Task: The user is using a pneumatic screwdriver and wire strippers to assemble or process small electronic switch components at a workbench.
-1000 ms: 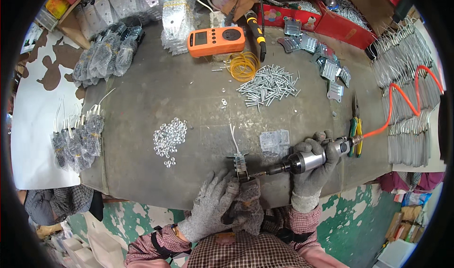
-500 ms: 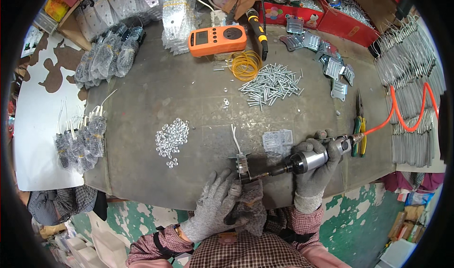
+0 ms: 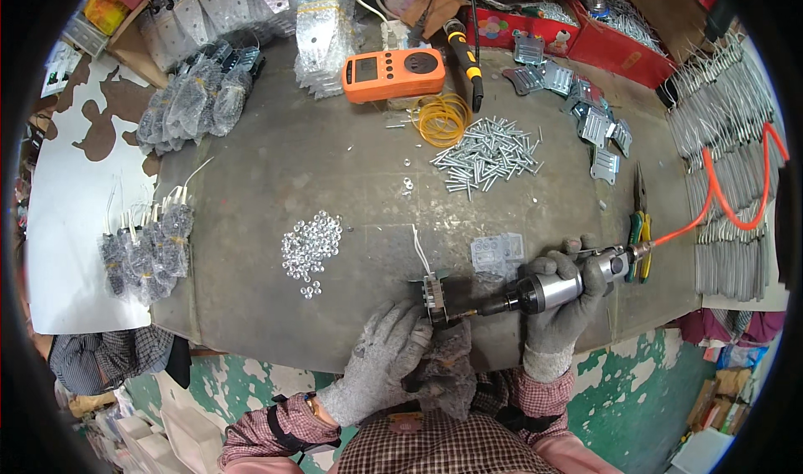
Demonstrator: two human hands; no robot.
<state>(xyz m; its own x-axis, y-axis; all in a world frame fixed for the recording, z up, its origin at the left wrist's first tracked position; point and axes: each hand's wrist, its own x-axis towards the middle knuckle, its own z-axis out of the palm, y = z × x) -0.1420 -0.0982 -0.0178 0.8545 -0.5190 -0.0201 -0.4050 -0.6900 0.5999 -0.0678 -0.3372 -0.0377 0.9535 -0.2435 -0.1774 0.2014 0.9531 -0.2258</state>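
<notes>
In my right hand (image 3: 554, 340) is a silver and black air screwdriver (image 3: 559, 292), lying level with its bit toward the left. The fingers wrap round its body, and an orange coiled hose runs from its rear. My left hand (image 3: 381, 359) is closed at the near side of a small metal-plated part (image 3: 434, 298) with two white wires. Crinkled bubble wrap (image 3: 453, 378) hangs below that part, beside the left fingers. The bit's tip is at the part's right side; whether it sits in a screw cannot be made out.
Clear plastic pieces (image 3: 497, 255) lie behind the screwdriver. Small nuts (image 3: 311, 244) are heaped left, screws (image 3: 489, 156) farther back. Pliers (image 3: 641, 227) and metal brackets (image 3: 595, 127) lie right. An orange meter (image 3: 393, 76) stands at the back; bubble-wrapped parts (image 3: 150, 252) lie far left.
The whole view has shifted slightly. My left fingers have drawn closer together against the metal part. The screwdriver keeps nearly the same place beside it.
</notes>
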